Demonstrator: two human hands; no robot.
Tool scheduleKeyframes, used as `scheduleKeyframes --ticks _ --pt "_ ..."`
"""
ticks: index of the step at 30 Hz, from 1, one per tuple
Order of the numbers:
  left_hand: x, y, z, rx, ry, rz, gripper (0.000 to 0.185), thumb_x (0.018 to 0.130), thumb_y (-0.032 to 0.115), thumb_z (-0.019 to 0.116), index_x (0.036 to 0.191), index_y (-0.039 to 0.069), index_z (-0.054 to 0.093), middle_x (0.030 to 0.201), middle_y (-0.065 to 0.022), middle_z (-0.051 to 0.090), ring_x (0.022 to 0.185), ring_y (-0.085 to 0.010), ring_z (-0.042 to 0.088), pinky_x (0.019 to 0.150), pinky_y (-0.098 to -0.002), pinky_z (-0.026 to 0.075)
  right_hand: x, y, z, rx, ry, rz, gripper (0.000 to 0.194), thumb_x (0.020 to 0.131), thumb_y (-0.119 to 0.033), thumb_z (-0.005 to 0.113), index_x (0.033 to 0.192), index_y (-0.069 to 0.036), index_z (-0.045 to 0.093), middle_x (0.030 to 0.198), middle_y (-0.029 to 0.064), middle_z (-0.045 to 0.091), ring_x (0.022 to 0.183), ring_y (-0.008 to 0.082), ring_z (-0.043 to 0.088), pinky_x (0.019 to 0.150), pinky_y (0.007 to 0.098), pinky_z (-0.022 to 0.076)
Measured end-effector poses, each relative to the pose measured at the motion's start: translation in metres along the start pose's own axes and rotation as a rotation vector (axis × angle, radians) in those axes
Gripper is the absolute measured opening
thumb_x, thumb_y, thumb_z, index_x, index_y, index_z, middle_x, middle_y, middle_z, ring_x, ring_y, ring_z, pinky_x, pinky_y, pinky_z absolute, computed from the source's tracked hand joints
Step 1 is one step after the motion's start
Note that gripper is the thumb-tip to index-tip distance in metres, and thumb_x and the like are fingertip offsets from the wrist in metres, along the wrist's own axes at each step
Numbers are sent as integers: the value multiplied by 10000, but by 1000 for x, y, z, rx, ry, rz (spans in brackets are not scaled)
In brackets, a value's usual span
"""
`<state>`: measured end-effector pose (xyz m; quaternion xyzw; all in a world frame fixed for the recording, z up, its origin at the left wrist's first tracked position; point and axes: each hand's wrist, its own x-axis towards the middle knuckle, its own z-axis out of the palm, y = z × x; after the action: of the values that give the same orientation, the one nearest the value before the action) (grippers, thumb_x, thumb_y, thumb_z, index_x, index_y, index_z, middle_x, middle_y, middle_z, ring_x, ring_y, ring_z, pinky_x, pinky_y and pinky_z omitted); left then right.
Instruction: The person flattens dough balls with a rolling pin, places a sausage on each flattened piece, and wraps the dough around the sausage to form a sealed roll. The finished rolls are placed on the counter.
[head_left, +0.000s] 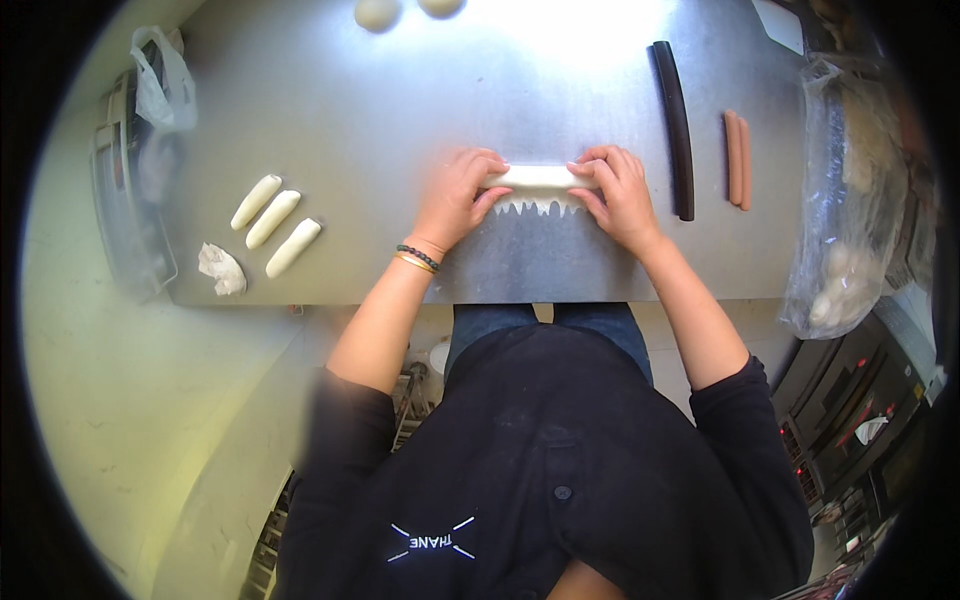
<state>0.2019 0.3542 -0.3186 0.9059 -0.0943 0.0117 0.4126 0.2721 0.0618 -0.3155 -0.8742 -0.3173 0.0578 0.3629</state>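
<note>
A partly rolled piece of white dough (540, 178) lies across the steel worktable (360, 225) in front of me. Its near edge is stuck thin to the metal in jagged points. My left hand (465, 191) pinches the left end between thumb and fingers, and my right hand (615, 191) does the same at the right end. Whether something is wrapped inside the roll is hidden. To the right of my right hand lie a dark rolling pin (675, 135) and two sausages (737, 160) side by side. Three dough-wrapped rolls (274, 219) rest at the left.
A crumpled whitish scrap (223, 268) sits near the table's front left. Two round dough balls (377, 13) are at the far edge. Clear plastic bags (847, 202) line the right side. A plastic bin (135, 217) and a white carrier bag (165, 86) stand at the left.
</note>
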Motion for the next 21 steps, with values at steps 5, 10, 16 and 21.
scheduleKeyframes --ticks 5,10,16,21 --pt "-3 12 6 95 79 -23 364 875 183 893 1193 106 732 1239 -89 722 1147 -351 642 1006 -461 516 -1 -8 2 55 -12 132 340 921 -252 861 1231 -140 782 1214 87 664 1124 308 635 1007 456 478" --pt "1 19 -11 -39 3 -84 447 890 235 898 1283 104 730 1239 -88 693 1157 -338 620 1011 -447 512 0 0 1 36 -51 38 364 928 -259 859 1264 -145 777 1218 88 667 1134 306 634 1015 462 475" --pt "-7 14 -12 95 -69 -23 446 888 220 908 1271 90 720 1269 -104 683 1176 -333 642 998 -450 537 -10 -10 3 -4 -35 11 445 933 -266 854 1358 -167 766 1287 88 664 1205 313 625 1052 479 467" --pt "-20 26 -3 216 -63 1 501 840 240 932 1265 116 698 1299 -91 727 1200 -330 648 1032 -467 507 -15 -19 2 4 -25 67 431 954 -287 823 1366 -170 782 1359 93 656 1205 325 614 1093 466 454"
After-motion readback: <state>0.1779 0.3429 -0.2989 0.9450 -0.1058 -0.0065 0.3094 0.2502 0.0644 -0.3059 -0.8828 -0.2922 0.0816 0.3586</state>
